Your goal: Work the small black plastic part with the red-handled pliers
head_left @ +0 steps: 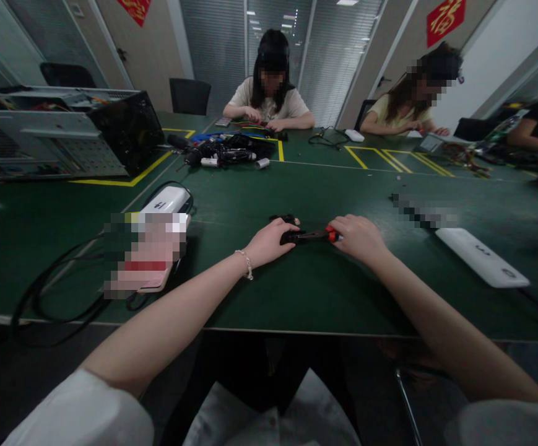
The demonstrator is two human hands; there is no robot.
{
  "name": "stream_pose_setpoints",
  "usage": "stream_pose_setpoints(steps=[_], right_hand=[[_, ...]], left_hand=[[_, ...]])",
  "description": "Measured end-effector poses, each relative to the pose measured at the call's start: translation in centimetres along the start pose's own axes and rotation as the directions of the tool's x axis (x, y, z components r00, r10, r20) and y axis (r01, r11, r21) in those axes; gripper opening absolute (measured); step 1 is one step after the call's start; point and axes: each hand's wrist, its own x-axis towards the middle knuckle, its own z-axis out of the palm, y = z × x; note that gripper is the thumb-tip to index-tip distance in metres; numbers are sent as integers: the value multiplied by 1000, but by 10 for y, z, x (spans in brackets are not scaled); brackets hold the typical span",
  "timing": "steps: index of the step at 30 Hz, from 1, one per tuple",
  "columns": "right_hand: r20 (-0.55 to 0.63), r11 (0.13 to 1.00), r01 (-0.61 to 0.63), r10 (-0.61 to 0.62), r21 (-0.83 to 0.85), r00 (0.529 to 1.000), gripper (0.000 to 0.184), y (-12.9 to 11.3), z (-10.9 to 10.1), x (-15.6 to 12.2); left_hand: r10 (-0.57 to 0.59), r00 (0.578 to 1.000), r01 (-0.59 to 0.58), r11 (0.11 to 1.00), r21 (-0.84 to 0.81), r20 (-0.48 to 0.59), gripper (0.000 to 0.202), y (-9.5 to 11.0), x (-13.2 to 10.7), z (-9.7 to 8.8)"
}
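A dark green counter [324, 291] marked with yellow tape lines [111, 183] fills the middle of the room. A black chair [189, 96] stands at its far side. Behind it, glass partitions with grey blinds [217, 43] run between beige walls [152, 56], which carry red paper ornaments [442, 18]. A ceiling light [347, 2] glows beyond the glass, and the room is dim.
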Motion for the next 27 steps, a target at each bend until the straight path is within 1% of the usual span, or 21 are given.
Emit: stream_pose_setpoints(steps=[5, 9, 15, 23, 27], right_hand=[[-10, 1000, 4, -4, 0, 1000, 19, -1, -1, 0], [3, 1000, 6, -6, -11, 1000, 19, -1, -2, 0], [7, 1000, 7, -7, -23, 1000, 20, -2, -2, 0], [-11, 1000, 13, -13, -22, 1000, 18, 1, 0, -1], [2, 1000, 12, -12, 3, 1000, 20, 1, 1, -1]], left_hand=[[20, 1000, -20, 1000, -1, -16, 39, -3, 1, 2], [21, 1000, -21, 1000, 5, -16, 39, -5, 2, 3], [32, 999, -32, 999, 18, -24, 39, -4, 2, 3], [13, 1000, -13, 1000, 0, -9, 38, -1, 0, 1], [25, 1000, -25, 1000, -2, -14, 39, -2, 0, 1]])
